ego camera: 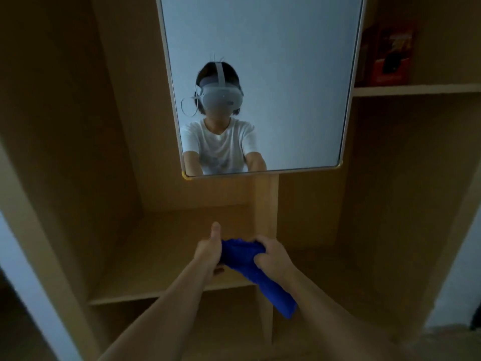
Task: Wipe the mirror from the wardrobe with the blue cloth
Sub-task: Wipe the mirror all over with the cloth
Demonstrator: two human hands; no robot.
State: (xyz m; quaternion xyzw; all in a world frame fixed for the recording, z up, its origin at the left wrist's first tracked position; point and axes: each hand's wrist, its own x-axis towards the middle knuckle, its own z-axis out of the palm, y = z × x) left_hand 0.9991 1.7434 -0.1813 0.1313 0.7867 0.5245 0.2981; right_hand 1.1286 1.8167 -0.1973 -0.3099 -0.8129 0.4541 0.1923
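A tall mirror point(286, 74) with a pale frame hangs on the wooden wardrobe, its lower edge well above my hands. It reflects a person in a white shirt wearing a headset. The blue cloth point(244, 259) is bunched between my hands over the lower shelf, with one end hanging down to the right. My left hand point(209, 250) holds its left side, thumb pointing up. My right hand point(270, 255) grips its right side with curled fingers. Both hands are below the mirror and apart from it.
The wardrobe has a wooden shelf point(145, 256) under my hands, a vertical divider point(265, 201) below the mirror, and an upper right shelf point(416, 90) carrying a red box point(390, 56). White walls flank the wardrobe on both sides.
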